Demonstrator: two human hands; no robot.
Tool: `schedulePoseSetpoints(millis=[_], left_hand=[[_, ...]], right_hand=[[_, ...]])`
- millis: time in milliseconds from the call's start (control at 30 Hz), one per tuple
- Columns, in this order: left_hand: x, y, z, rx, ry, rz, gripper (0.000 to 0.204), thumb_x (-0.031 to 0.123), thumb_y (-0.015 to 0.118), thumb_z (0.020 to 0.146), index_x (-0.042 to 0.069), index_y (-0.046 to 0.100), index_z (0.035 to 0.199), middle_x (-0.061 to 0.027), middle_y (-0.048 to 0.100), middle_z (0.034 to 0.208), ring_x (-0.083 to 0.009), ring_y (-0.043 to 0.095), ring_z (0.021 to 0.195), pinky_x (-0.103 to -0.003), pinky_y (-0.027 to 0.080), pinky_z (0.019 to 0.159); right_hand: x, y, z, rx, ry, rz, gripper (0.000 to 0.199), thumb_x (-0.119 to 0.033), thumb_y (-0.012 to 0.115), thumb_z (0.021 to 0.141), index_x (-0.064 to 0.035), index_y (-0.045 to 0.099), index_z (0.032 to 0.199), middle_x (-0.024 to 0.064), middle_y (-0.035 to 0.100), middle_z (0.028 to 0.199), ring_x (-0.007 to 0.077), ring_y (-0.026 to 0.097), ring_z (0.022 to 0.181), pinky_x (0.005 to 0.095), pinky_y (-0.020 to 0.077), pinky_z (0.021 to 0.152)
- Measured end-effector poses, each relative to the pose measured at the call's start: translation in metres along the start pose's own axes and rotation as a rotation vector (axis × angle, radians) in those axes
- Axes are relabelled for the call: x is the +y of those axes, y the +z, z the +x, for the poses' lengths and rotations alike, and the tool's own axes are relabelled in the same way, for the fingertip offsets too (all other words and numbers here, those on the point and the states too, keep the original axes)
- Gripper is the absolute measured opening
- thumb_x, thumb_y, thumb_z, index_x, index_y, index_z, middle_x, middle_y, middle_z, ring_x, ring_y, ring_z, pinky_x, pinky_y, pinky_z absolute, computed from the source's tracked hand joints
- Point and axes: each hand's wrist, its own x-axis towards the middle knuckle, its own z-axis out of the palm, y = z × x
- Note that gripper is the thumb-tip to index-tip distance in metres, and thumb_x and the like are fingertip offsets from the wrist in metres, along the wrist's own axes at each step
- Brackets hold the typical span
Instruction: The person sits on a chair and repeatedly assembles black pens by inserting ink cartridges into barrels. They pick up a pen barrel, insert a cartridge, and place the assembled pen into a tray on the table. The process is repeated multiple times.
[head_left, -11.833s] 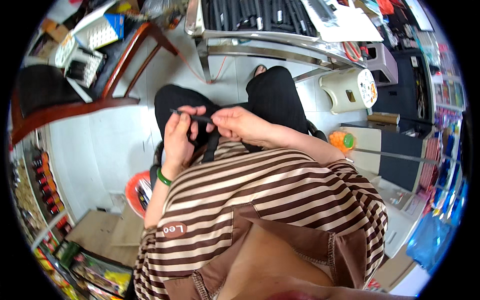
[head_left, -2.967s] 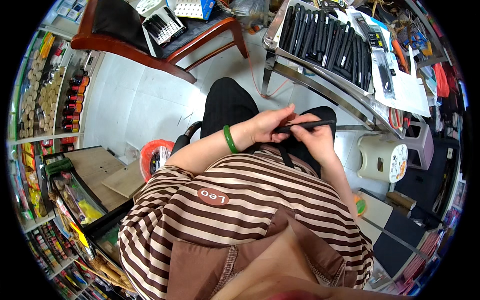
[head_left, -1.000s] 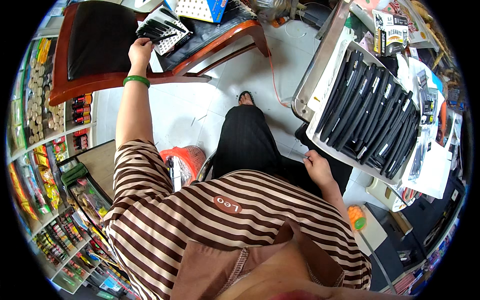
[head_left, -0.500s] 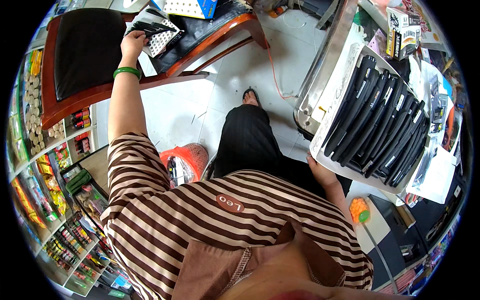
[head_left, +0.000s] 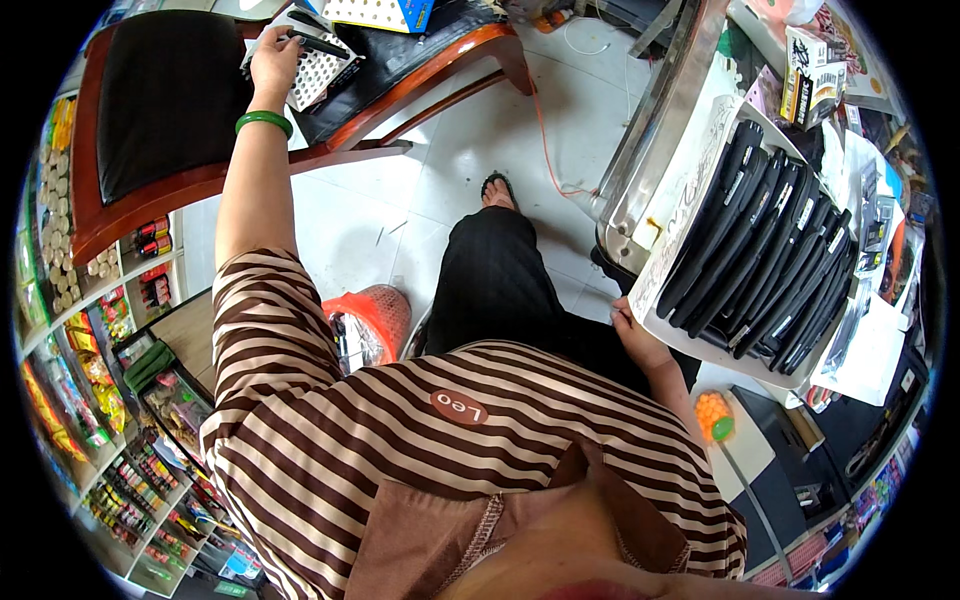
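Observation:
At the upper left, my left hand [head_left: 275, 62] is closed on a slim black pen [head_left: 320, 43]. It is above a white perforated holder [head_left: 322, 82] with dark round holes, which lies on the seat of a dark chair [head_left: 400, 70]. A green bangle circles that wrist. On the right, a white open box [head_left: 655, 318] is packed with rows of black pens [head_left: 755, 240] and juts past the counter's metal edge. My right hand [head_left: 642, 342] is closed at the box's near left corner, its fingers partly hidden.
A blue and white box [head_left: 380, 14] sits at the chair's back edge. A red wastebasket [head_left: 380, 318] stands left of my leg. Stocked shelves [head_left: 110, 400] line the left. Small packages [head_left: 812, 75] crowd the counter, and an orange cord [head_left: 550, 150] runs along the floor.
Several black pens fanned out by my left hand have given way to a pen or two there. That hand has risen slightly. The box on the right appears shifted a little rightward.

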Motion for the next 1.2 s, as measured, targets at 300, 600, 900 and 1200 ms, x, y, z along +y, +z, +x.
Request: schedulePoseSetpoints(millis=[300,600,900,1200], left_hand=[[0.0,0.001,-0.021,0.112,0.177,0.228,0.026,0.021,0.056,0.084,0.023,0.061,0.109,-0.0025,0.066,0.076,-0.0134,0.063,0.072,-0.026,0.047,0.069],[0.003,0.011,-0.029,0.031,0.045,0.392,0.034,0.026,0.047,0.086,0.04,0.052,0.117,-0.0166,0.062,0.095,-0.0335,0.059,0.09,-0.041,0.046,0.079],[0.01,0.005,-0.083,0.145,0.327,0.032,0.077,0.004,0.052,0.075,0.003,0.01,0.139,-0.027,0.037,0.131,-0.0353,0.046,0.114,-0.034,0.036,0.095],[0.095,0.076,-0.337,-0.782,0.593,-0.056,0.033,0.02,0.06,0.079,0.007,0.058,0.11,-0.0146,0.052,0.118,-0.0327,0.047,0.109,-0.041,0.037,0.093]], right_hand=[[-0.005,-0.008,0.008,-0.043,0.005,0.014,0.015,-0.012,0.06,0.08,-0.0032,0.055,0.091,0.0051,0.056,0.073,0.0158,0.054,0.072,0.0278,0.0441,0.069],[-0.005,0.002,0.005,-0.052,0.086,0.146,0.016,-0.014,0.057,0.081,-0.0028,0.056,0.093,0.0087,0.057,0.079,0.0205,0.054,0.078,0.0307,0.0431,0.073],[-0.035,-0.063,0.03,-0.182,0.326,0.589,0.021,-0.019,0.055,0.082,-0.0038,0.057,0.095,0.018,0.06,0.088,0.034,0.058,0.086,0.0404,0.0457,0.075],[-0.042,-0.072,0.007,-0.072,0.323,0.65,0.019,-0.017,0.057,0.079,-0.0029,0.058,0.092,0.0166,0.063,0.086,0.0334,0.059,0.084,0.04,0.047,0.075]])
